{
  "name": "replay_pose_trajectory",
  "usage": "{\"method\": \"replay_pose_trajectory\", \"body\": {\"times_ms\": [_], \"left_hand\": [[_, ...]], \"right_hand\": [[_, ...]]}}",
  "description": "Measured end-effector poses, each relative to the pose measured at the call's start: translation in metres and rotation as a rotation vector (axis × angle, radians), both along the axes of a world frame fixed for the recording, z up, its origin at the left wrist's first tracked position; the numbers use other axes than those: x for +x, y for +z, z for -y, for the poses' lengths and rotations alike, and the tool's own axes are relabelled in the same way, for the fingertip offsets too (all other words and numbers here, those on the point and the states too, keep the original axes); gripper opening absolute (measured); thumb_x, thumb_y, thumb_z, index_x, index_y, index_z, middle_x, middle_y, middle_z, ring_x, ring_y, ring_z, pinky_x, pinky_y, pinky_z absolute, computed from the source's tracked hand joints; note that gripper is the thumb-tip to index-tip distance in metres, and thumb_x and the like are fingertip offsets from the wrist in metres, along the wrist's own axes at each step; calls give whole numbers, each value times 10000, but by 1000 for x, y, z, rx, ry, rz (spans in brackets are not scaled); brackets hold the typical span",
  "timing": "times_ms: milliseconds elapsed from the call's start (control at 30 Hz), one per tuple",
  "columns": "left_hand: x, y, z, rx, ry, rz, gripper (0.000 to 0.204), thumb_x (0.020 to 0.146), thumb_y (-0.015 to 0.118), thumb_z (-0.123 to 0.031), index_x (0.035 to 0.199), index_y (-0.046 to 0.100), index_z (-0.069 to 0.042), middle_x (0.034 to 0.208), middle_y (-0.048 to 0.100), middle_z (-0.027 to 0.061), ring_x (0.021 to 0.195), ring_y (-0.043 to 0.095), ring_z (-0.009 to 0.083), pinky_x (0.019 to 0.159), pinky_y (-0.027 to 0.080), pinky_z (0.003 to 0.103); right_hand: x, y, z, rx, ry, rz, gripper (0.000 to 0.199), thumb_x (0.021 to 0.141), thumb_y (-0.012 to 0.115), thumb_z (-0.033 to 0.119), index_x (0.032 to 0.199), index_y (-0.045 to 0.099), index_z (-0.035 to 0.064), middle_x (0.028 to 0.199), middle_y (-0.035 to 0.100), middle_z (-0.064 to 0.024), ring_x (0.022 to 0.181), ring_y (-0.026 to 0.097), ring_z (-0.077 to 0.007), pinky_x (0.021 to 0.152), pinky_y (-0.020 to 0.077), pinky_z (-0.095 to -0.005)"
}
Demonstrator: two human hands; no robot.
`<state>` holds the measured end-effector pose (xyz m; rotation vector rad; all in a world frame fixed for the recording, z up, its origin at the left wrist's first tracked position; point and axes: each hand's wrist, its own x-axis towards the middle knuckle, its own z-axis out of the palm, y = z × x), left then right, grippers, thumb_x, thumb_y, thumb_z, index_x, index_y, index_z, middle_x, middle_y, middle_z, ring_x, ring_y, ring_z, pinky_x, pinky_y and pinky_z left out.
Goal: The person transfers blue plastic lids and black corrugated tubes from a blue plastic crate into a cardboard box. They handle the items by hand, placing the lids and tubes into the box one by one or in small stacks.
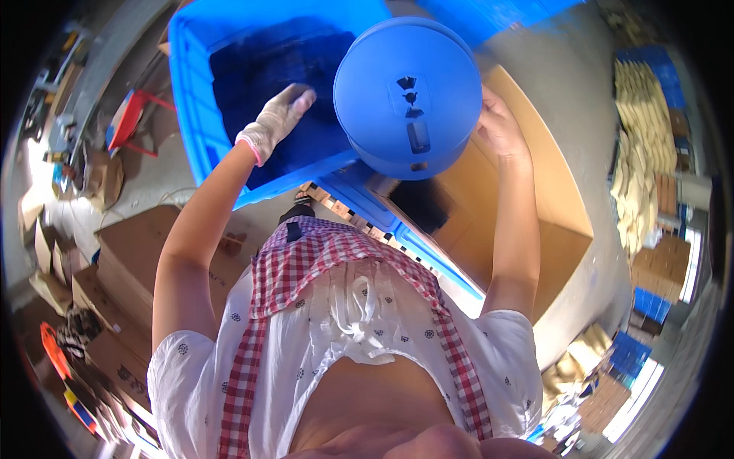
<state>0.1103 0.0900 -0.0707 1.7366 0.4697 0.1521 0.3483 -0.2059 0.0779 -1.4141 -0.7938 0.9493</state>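
Lifting blue round spool [407,96] at upper centre: right hand [501,126] closed on rim; gloved left hand [279,118], fingers loosely spread, empty, over blue crate [191,92]. Two-handed support judged needed next.

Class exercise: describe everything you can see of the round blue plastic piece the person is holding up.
The round blue piece is a smooth, glossy plastic disc with a rim, like a lid or bucket base. Small dark cut-outs and a slot mark its centre. It is held up, face toward the camera, over a blue crate. The bare right hand grips its right edge.
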Motion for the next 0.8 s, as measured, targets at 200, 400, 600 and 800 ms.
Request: {"method": "replay_pose_trajectory", "body": {"times_ms": [200,400,600,800], "left_hand": [[29,-27,40,389,-153,-366,289,934,552,-265,1177,602,-118,1164,627,139,1111,582,302,966,442,347],[10,-52,23,424,-259,-574,276,958,520,-245,1199,588,-128,1174,618,123,1098,584,268,969,441,335],[16,-32,35,273,-264,-657,272,982,491,-242,1214,582,-134,1235,591,108,1141,561,254,1023,402,341],[-10,-30,18,235,-305,-717,215,988,483,-187,1168,584,-128,1152,611,42,1077,561,187,992,412,278]], "right_hand": [[-6,5,149,-93,-252,63,398,889,642,198,1259,559,75,963,643,17,765,581,-59,674,490,-195],[-6,-32,281,-457,-548,47,426,897,620,241,1273,537,58,1021,655,-39,867,631,-110,730,527,-256],[6,-171,362,-1075,-378,169,404,810,644,135,1187,569,10,940,661,-104,762,664,-179,611,565,-305],[-25,-264,301,-1067,-349,-116,623,825,687,208,1375,409,114,1073,628,-169,932,637,-239,663,572,-396]]}}
